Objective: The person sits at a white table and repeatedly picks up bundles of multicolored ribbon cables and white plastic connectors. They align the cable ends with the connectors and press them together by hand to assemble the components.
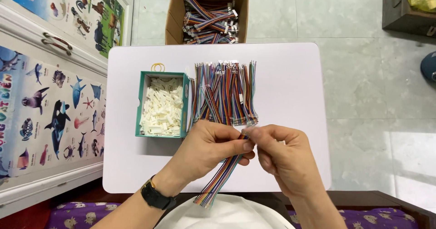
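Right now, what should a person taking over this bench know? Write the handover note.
Left hand grips a bundle of coloured wires; right hand pinches its upper end.
More wires lie spread on the white table, beside a green box of white plastic connectors.
Cardboard box behind the table holds fitted wire bundles.
Left: the loose pile.

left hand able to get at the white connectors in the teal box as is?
Probably not right away: the left hand is closed on the rainbow wire bundle. The path itself looks free: the teal box is open-topped, white connectors exposed, nothing between.
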